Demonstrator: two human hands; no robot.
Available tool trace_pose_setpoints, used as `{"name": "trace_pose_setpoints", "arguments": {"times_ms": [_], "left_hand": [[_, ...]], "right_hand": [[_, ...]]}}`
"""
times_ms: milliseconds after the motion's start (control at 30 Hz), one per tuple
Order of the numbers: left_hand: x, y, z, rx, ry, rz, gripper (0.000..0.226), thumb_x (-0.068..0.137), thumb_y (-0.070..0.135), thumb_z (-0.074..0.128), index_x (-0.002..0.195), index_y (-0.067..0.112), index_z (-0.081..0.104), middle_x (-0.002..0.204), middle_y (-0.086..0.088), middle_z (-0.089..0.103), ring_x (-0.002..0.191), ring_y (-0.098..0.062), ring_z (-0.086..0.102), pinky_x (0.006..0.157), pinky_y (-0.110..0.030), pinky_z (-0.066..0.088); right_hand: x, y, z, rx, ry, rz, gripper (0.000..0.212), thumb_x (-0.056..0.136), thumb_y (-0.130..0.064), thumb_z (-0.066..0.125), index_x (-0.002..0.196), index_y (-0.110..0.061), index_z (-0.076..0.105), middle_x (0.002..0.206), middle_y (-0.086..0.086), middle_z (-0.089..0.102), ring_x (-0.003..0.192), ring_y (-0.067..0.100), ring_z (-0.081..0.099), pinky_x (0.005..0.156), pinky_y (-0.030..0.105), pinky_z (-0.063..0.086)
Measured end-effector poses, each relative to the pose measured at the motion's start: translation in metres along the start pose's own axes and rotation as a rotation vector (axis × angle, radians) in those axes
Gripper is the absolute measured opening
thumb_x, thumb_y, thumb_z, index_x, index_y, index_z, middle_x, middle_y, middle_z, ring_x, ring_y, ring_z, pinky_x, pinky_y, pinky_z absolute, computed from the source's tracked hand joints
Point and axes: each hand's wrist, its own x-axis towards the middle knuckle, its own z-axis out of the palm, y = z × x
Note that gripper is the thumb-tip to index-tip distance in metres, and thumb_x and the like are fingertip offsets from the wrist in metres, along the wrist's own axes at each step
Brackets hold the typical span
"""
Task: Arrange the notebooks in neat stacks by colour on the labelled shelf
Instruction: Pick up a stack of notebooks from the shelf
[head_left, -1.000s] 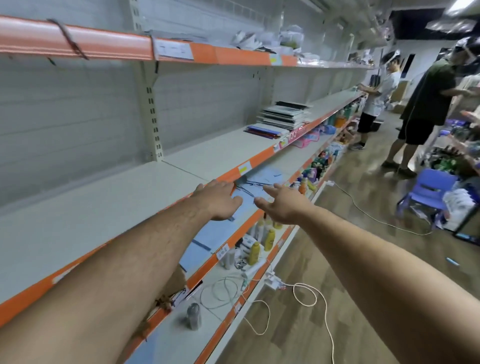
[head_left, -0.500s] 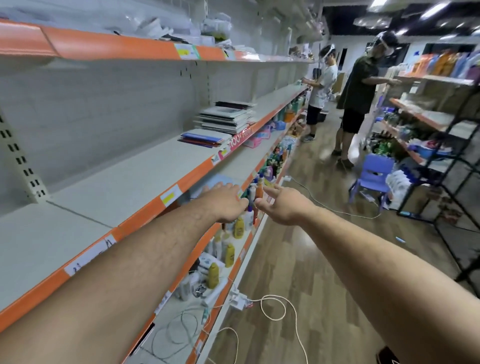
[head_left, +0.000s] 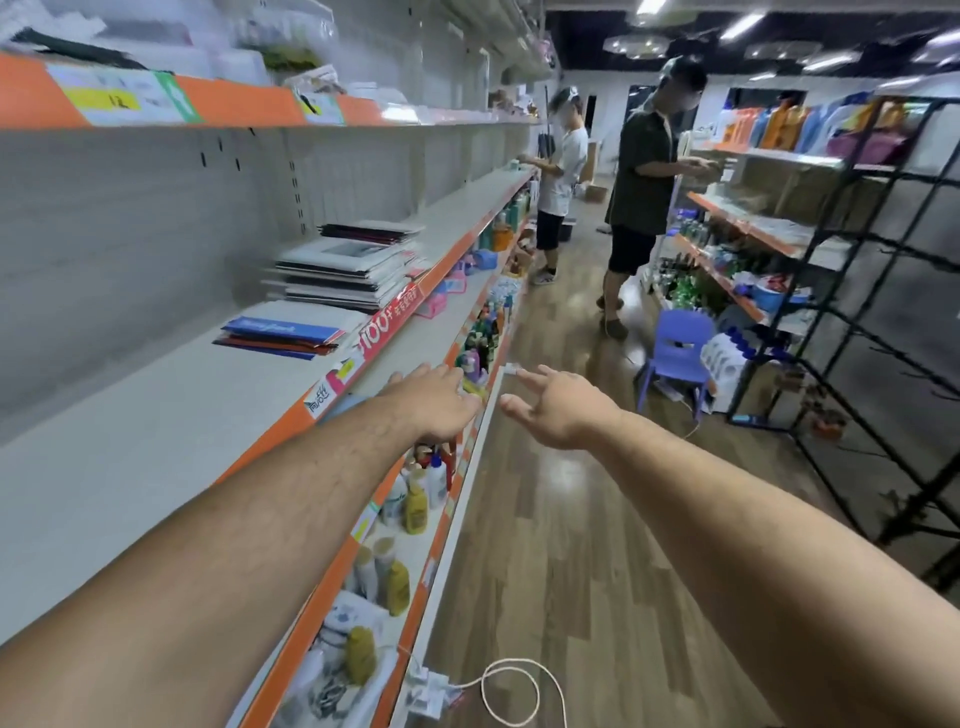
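Both grips are spread and hold nothing. The left hand (head_left: 436, 402) reaches forward palm-down, fingers straight, over the orange front edge of the long white metal shelf (head_left: 156, 426). The right hand (head_left: 556, 410) hangs just beside it at 3 o'clock, fingers apart, above the wooden floor.

Neither hand has picked anything up in the last second. What has changed is the view, which has travelled along the aisle, so the notebooks now lie much nearer. The low pile of blue and red notebooks (head_left: 283, 335) sits at 10 o'clock from the left hand, near but untouched. The taller, uneven stack of grey, white and black notebooks (head_left: 343, 275) lies just beyond it, toward 1 o'clock. Paper labels (head_left: 332, 387) on the shelf edge lie between hand and pile.

For the task, this looks like an approach almost finished. Sorting has not begun, the colours look mixed, and the blue-and-red pile is probably first within reach. Plastic bottles (head_left: 415, 506) crowd the shelf below.
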Motion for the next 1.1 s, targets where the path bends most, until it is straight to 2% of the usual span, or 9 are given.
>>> {"name": "trace_pose_setpoints", "arguments": {"times_ms": [167,300,433,500,600,767,900,1100], "left_hand": [[0.075,0.019,-0.005,0.01,0.003,0.003,0.067,0.102,0.052,0.02,0.159,0.019,0.014,0.166,-0.002,0.012,0.153,-0.021,0.01,0.122,-0.049,0.011],[0.142,0.035,-0.008,-0.005,0.01,-0.063,0.068,0.102,0.055,0.018,0.16,0.019,0.012,0.167,-0.001,0.009,0.153,-0.02,0.006,0.123,-0.049,0.007],[0.194,0.06,-0.017,-0.029,0.005,-0.128,0.065,0.103,0.052,0.02,0.159,0.021,0.014,0.166,-0.002,0.013,0.153,-0.021,0.009,0.123,-0.049,0.009],[0.216,0.072,-0.022,-0.028,0.019,-0.155,0.062,0.103,0.05,0.022,0.158,0.02,0.019,0.165,-0.003,0.018,0.152,-0.021,0.013,0.122,-0.048,0.012],[0.247,0.082,-0.026,-0.061,0.01,-0.21,0.062,0.103,0.049,0.024,0.158,0.02,0.019,0.165,-0.002,0.016,0.152,-0.021,0.012,0.121,-0.047,0.012],[0.308,0.074,-0.029,-0.042,-0.011,-0.277,0.067,0.103,0.054,0.02,0.16,0.02,0.01,0.167,-0.002,0.005,0.154,-0.022,0.004,0.124,-0.049,0.004],[0.363,0.066,-0.029,-0.022,-0.018,-0.299,0.067,0.102,0.054,0.021,0.16,0.02,0.011,0.167,-0.003,0.005,0.154,-0.022,0.003,0.124,-0.049,0.005],[0.461,0.036,-0.036,-0.009,0.039,-0.313,0.075,0.097,0.059,0.021,0.159,0.018,0.015,0.167,-0.006,0.011,0.153,-0.025,0.012,0.122,-0.048,0.014]], "right_hand": [[0.074,0.047,-0.003,0.004,0.001,-0.026,0.079,0.093,-0.073,0.027,0.156,-0.025,0.027,0.163,0.001,0.024,0.152,0.022,0.017,0.12,0.044,0.025],[0.141,0.09,-0.007,-0.007,0.001,-0.085,0.082,0.091,-0.076,0.024,0.152,-0.024,0.037,0.162,-0.003,0.026,0.151,0.02,0.02,0.119,0.044,0.027],[0.197,0.128,-0.027,-0.014,-0.023,-0.183,0.074,0.098,-0.066,0.028,0.152,-0.018,0.038,0.163,-0.005,0.024,0.151,0.018,0.019,0.12,0.04,0.026],[0.223,0.144,-0.038,-0.013,-0.023,-0.215,0.073,0.098,-0.065,0.029,0.154,-0.018,0.034,0.161,-0.001,0.029,0.15,0.019,0.024,0.119,0.04,0.027],[0.266,0.164,-0.044,-0.025,-0.044,-0.256,0.072,0.099,-0.064,0.029,0.152,-0.016,0.039,0.157,0.003,0.039,0.144,0.023,0.035,0.115,0.04,0.034],[0.334,0.189,-0.04,-0.031,-0.085,-0.31,0.077,0.096,-0.07,0.025,0.149,-0.017,0.044,0.165,0.0,0.019,0.151,0.021,0.02,0.12,0.041,0.025],[0.389,0.198,-0.033,0.005,-0.067,-0.331,0.077,0.096,-0.069,0.029,0.157,-0.023,0.024,0.165,0.003,0.02,0.151,0.023,0.021,0.119,0.042,0.026],[0.486,0.198,-0.037,-0.012,-0.078,-0.374,0.075,0.097,-0.068,0.028,0.156,-0.021,0.029,0.165,0.004,0.019,0.151,0.022,0.019,0.12,0.04,0.024]]}}
